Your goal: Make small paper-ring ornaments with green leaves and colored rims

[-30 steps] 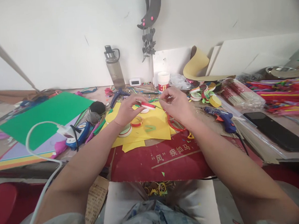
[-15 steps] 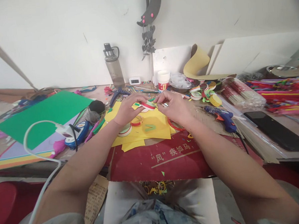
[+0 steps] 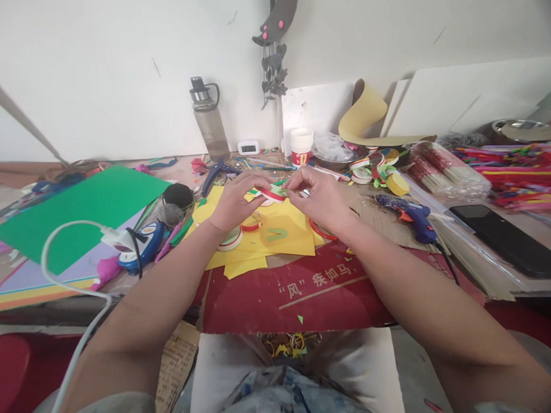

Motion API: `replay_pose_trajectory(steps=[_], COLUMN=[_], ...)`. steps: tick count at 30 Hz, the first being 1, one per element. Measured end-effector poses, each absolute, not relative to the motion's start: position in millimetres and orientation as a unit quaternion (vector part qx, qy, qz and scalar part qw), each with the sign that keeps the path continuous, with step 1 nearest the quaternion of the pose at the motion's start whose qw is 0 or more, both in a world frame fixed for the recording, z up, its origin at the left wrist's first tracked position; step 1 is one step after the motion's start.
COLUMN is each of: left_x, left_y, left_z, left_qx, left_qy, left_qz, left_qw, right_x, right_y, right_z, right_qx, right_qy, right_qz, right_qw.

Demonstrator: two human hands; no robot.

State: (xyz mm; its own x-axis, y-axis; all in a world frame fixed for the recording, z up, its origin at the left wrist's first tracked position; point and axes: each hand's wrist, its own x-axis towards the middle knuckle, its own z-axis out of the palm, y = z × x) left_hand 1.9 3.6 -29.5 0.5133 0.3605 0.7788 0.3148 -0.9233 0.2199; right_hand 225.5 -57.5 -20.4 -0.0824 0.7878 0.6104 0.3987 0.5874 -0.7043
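Note:
Between my hands, above the yellow paper (image 3: 296, 245), is a small round piece with a red and white rim (image 3: 273, 197) and green on its face. My left hand (image 3: 238, 199) is closed on its left side, thumb in front and fingers behind. The fingertips of my right hand (image 3: 314, 195) are pinched at its right edge, around a small green paper scrap (image 3: 281, 191). Below lie a red and yellow paper ring (image 3: 252, 223), a white-rimmed round piece (image 3: 231, 240) and a green V-shaped strip (image 3: 276, 233).
A blue glue gun (image 3: 412, 218) and a black phone (image 3: 512, 240) lie at the right. Green paper (image 3: 82, 210) and a blue power socket (image 3: 142, 250) with a white cable are at the left. At the back stand a bottle (image 3: 210, 123) and paper cups (image 3: 302, 146).
Both hands stay in nearly the same place around the round piece. A little more green shows by the right fingertips. The view has shifted slightly.

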Motion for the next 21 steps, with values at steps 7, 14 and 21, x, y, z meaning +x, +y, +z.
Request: replay_pose_trajectory(steps=[7,14,21], left_x=[3,2,10], left_y=[3,1,4], left_z=[-29,-26,-37], left_qx=[0.868,0.871,0.803], left_qy=[0.174,0.203,0.254], left_qz=[0.464,0.444,0.486], left_qw=[0.027,0.054,0.233], right_x=[225,225,227], right_y=[-62,-69,-69], right_z=[-19,-12,-10], right_qx=[-0.420,-0.444,-0.413], right_qy=[-0.739,-0.765,-0.752], right_qz=[0.145,0.088,0.146], right_qw=[0.507,0.458,0.494])
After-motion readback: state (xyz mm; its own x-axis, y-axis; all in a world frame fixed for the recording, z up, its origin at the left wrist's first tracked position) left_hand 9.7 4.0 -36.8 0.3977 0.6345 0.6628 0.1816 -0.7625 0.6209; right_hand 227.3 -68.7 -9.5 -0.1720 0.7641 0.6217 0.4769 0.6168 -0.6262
